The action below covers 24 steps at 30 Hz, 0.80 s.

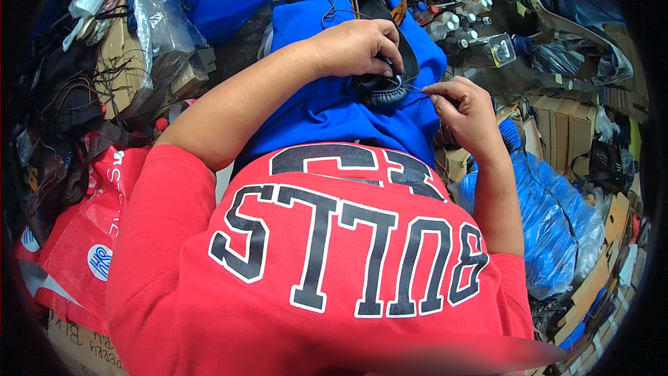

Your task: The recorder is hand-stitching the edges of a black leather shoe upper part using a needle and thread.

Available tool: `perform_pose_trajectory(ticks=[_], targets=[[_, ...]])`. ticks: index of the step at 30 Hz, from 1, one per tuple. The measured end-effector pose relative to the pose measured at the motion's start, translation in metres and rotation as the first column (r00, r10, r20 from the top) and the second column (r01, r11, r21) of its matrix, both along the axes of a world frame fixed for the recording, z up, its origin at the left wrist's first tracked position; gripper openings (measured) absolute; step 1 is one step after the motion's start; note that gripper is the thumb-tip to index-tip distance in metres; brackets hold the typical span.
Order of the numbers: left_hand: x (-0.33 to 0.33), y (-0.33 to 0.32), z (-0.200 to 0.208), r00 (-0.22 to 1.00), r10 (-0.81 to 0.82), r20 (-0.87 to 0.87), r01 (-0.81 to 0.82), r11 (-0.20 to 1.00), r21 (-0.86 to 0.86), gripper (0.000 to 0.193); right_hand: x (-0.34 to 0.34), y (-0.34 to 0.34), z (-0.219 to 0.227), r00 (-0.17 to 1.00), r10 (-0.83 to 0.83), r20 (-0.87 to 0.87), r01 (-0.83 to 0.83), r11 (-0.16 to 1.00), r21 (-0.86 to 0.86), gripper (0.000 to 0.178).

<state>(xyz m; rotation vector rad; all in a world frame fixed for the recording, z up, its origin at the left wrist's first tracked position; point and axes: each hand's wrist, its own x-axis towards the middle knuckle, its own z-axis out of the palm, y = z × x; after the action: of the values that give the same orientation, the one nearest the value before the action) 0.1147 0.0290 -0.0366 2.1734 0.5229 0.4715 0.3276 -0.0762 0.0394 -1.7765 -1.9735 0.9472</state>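
Observation:
A black leather shoe [385, 97] with a gathered, puckered toe lies on the blue cloth [299, 115] over my lap. Its toe end is nearest my body, and a brown edge shows at its far end. Bent over the shoe from the left, my left hand [362, 49] has its fingers curled and pinched at the toe. My right hand [463, 108], just right of the shoe, pinches a dark thread [415, 88] between thumb and forefinger. The thread runs taut from the toe to those fingertips. Whether a needle is there is too small to tell.
Several plastic bottles [452, 24] are clustered beyond the lap on the right. A blue bag [216, 3] lies at the far left, near clear plastic wrapping [163, 35]. Cardboard boxes [563, 122] and a blue plastic bundle [536, 216] sit at right, a red bag [83, 237] at left.

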Motion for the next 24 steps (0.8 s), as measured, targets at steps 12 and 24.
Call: perform_pose_trajectory(ticks=[12,24], targets=[[0.001,0.001,-0.003,1.0,-0.01,0.0,0.01,0.999,0.034,0.022,-0.005,0.004,-0.006,1.0,-0.004,0.002,0.004,0.999,-0.036,0.017],[0.003,0.002,-0.006,1.0,-0.007,-0.014,0.008,0.999,0.045,0.02,0.019,0.025,-0.031,0.986,0.106,-0.126,-0.124,0.981,-0.147,0.017]])
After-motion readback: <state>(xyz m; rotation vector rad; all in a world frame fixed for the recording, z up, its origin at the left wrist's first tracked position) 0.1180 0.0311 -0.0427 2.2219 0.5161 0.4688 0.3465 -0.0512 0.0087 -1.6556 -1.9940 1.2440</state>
